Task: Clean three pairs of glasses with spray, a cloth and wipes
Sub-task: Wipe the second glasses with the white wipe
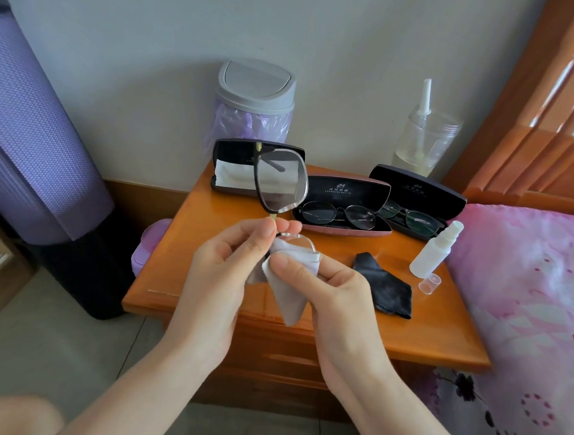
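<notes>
Pale wall (pixel 154 52), tiled floor (pixel 64 320), orange wooden nightstand (pixel 205 279) beside pink-covered bed (pixel 530 288).

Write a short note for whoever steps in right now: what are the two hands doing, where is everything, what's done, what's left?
Left hand pinches the big black-framed glasses near the bridge, held on end. Right hand holds a pale grey cloth round the lower lens.
On the orange wooden nightstand: round thin-rimmed glasses in an open pink case, dark-framed glasses in an open black case, a small white spray bottle beside its clear cap, and a crumpled black cloth.
Done: spray uncapped, first pair under the cloth.
Left: finish it, then the two cased pairs; whether they are already clean, I cannot tell.
</notes>
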